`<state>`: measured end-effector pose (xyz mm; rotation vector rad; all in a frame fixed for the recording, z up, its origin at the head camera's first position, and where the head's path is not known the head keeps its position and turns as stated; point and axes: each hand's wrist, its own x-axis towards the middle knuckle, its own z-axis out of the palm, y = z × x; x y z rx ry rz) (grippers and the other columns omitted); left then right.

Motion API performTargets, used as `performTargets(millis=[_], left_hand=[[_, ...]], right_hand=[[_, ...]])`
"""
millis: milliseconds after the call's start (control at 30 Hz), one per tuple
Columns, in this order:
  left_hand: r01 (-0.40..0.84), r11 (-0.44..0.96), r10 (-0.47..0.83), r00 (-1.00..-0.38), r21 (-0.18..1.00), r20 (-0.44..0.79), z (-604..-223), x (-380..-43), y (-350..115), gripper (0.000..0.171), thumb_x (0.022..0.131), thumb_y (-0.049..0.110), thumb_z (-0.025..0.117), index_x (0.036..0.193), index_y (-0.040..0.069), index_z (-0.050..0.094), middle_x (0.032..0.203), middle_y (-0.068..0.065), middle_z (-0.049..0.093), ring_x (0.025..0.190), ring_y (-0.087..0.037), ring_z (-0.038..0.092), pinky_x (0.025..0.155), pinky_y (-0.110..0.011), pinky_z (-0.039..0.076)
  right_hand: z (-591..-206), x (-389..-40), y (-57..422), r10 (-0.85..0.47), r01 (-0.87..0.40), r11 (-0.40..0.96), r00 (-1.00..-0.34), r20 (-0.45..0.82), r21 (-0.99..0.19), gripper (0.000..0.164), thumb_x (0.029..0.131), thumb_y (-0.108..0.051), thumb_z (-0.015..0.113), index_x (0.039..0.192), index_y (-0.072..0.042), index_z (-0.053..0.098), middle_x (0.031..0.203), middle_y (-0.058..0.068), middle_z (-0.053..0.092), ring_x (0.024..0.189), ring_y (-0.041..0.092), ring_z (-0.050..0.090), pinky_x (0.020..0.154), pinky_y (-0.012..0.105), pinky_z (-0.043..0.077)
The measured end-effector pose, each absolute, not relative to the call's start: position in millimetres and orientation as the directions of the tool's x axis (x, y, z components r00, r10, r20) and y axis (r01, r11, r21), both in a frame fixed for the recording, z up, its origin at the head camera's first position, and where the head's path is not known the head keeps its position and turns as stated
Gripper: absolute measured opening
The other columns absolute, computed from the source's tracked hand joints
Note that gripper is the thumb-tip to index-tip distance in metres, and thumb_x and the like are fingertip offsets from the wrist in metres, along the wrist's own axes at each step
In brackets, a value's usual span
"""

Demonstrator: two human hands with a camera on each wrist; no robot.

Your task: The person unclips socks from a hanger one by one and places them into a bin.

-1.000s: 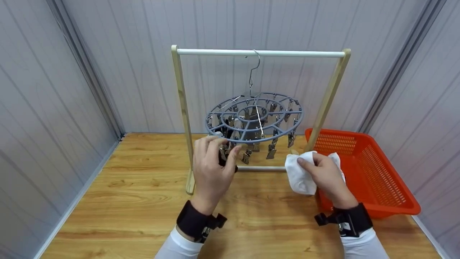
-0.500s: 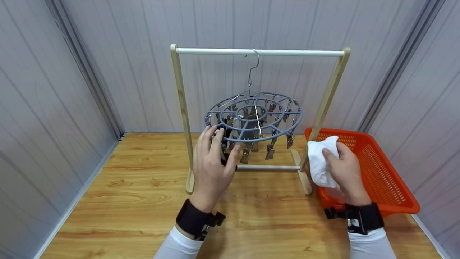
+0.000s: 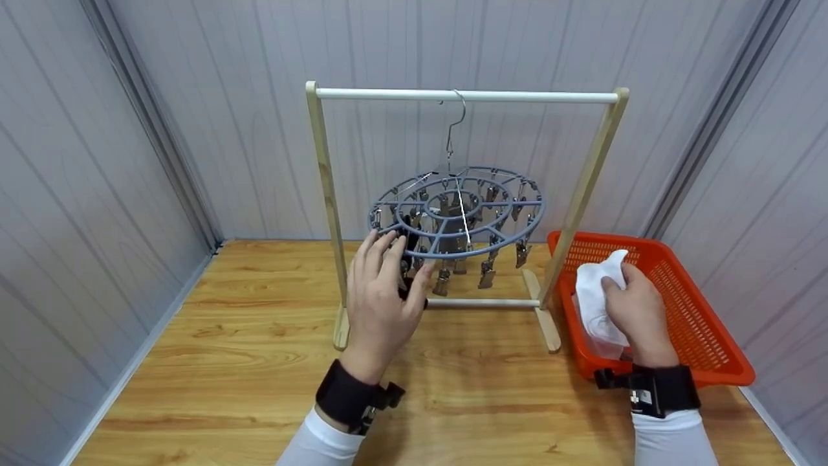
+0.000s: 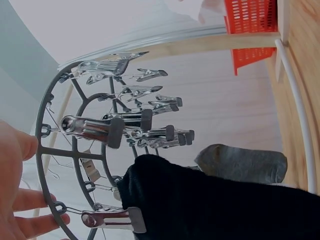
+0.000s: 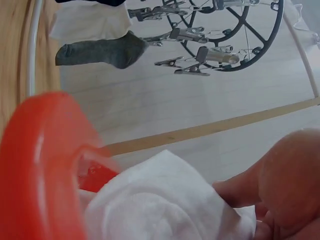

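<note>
My right hand (image 3: pixel 640 317) pinches a white sock (image 3: pixel 596 304) over the left part of the orange basket (image 3: pixel 702 298); in the right wrist view the crumpled white fabric (image 5: pixel 160 200) lies beside the thumb. My left hand (image 3: pixel 381 298) rests its extended fingers at the near left rim of a round grey clip hanger (image 3: pixel 498 243). In the left wrist view, fingertips (image 4: pixel 37 225) meet the hanger's ring (image 4: pixel 40 135). A black sock (image 4: pixel 200 200) hangs from a clip there, with a grey sock (image 4: pixel 245 164) behind it.
The hanger hooks on the white bar (image 3: pixel 388 94) of a wooden-sided rack (image 3: pixel 328 194). Metal clips (image 3: pixel 486 275) dangle under its ring. A pale sock (image 5: pixel 90 21) hangs beside the grey one. The rack's right leg (image 3: pixel 550 327) stands close to the basket. Panel walls enclose the wooden table (image 3: pixel 246 362).
My right hand has moved right with the white sock, from beside the rack's leg to over the basket. The left hand's fingers have straightened slightly at the hanger's rim.
</note>
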<state>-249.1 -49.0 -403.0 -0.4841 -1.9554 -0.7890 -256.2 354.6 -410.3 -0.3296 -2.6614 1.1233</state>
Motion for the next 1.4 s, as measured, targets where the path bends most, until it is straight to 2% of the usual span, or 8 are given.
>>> performTargets(millis=[267, 400, 533, 667, 733, 933, 1200, 1400], left_hand=[[0.627, 0.709, 0.026, -0.48, 0.322, 0.877, -404.6, -247.8, -48.9, 0.05, 0.109, 0.035, 0.075, 0.142, -0.003, 0.071, 0.145, -0.024, 0.068, 0.15, -0.047, 0.052, 0.128, -0.06, 0.036], [0.633, 0.705, 0.036, -0.481, 0.319, 0.876, -404.5, -247.6, -48.7, 0.046, 0.11, 0.034, 0.074, 0.141, 0.0, 0.073, 0.145, -0.024, 0.067, 0.15, -0.047, 0.052, 0.128, -0.061, 0.037], [0.641, 0.702, 0.047, -0.477, 0.311, 0.878, -404.6, -247.4, -48.2, 0.045, 0.11, 0.034, 0.074, 0.141, 0.002, 0.073, 0.145, -0.022, 0.068, 0.149, -0.045, 0.053, 0.127, -0.061, 0.037], [0.646, 0.703, 0.062, -0.471, 0.296, 0.88, -404.3, -246.0, -46.9, 0.046, 0.11, 0.037, 0.073, 0.141, 0.003, 0.074, 0.144, -0.02, 0.069, 0.147, -0.041, 0.056, 0.127, -0.06, 0.038], [0.65, 0.703, 0.07, -0.468, 0.289, 0.881, -403.6, -245.2, -46.1, 0.046, 0.111, 0.038, 0.072, 0.141, 0.003, 0.074, 0.143, -0.02, 0.069, 0.145, -0.04, 0.057, 0.127, -0.06, 0.037], [0.67, 0.693, 0.092, -0.449, 0.267, 0.889, -401.1, -242.9, -42.7, 0.045, 0.111, 0.036, 0.07, 0.138, 0.001, 0.075, 0.14, -0.019, 0.071, 0.14, -0.039, 0.062, 0.127, -0.059, 0.038], [0.742, 0.63, 0.147, -0.403, 0.229, 0.903, -397.2, -240.6, -42.4, 0.042, 0.109, 0.031, 0.073, 0.137, 0.0, 0.075, 0.138, -0.018, 0.072, 0.133, -0.036, 0.066, 0.121, -0.06, 0.046], [0.745, 0.623, 0.135, -0.401, 0.237, 0.906, -396.0, -243.8, -48.2, 0.043, 0.108, 0.028, 0.075, 0.14, -0.002, 0.073, 0.143, -0.019, 0.07, 0.14, -0.037, 0.062, 0.124, -0.055, 0.043]], right_hand=[[-420.9, -260.9, 360.0, 0.226, 0.112, 0.768, -0.969, 0.103, -0.631, 0.057, 0.113, -0.02, 0.051, 0.16, 0.012, 0.043, 0.155, 0.041, 0.052, 0.14, 0.058, 0.052, 0.114, 0.069, 0.043], [-422.0, -260.4, 362.3, 0.255, 0.176, 0.806, -0.965, 0.063, -0.566, 0.063, 0.113, -0.024, 0.049, 0.161, 0.015, 0.036, 0.155, 0.044, 0.048, 0.139, 0.062, 0.051, 0.113, 0.072, 0.044], [-421.1, -260.8, 361.4, 0.312, 0.227, 0.82, -0.947, 0.078, -0.526, 0.065, 0.113, -0.028, 0.052, 0.16, 0.015, 0.039, 0.152, 0.047, 0.046, 0.136, 0.064, 0.049, 0.109, 0.074, 0.044], [-419.1, -259.7, 356.6, 0.346, 0.234, 0.801, -0.932, 0.107, -0.55, 0.065, 0.113, -0.03, 0.055, 0.16, 0.014, 0.042, 0.15, 0.046, 0.042, 0.137, 0.064, 0.043, 0.11, 0.075, 0.041], [-417.3, -258.3, 353.0, 0.346, 0.213, 0.785, -0.93, 0.127, -0.581, 0.067, 0.113, -0.031, 0.056, 0.161, 0.014, 0.041, 0.148, 0.044, 0.044, 0.137, 0.062, 0.043, 0.11, 0.074, 0.04], [-411.2, -254.1, 337.5, 0.314, 0.131, 0.744, -0.934, 0.17, -0.656, 0.073, 0.113, -0.035, 0.059, 0.164, 0.012, 0.038, 0.139, 0.035, 0.057, 0.129, 0.053, 0.055, 0.108, 0.067, 0.044], [-407.0, -248.4, 314.5, 0.258, 0.041, 0.741, -0.939, 0.229, -0.67, 0.065, 0.112, -0.031, 0.063, 0.161, 0.009, 0.045, 0.135, 0.03, 0.06, 0.123, 0.047, 0.059, 0.103, 0.06, 0.046], [-405.1, -243.7, 301.9, 0.214, -0.005, 0.722, -0.949, 0.231, -0.692, 0.064, 0.114, -0.03, 0.063, 0.163, 0.007, 0.044, 0.137, 0.029, 0.059, 0.122, 0.044, 0.06, 0.102, 0.057, 0.048]])
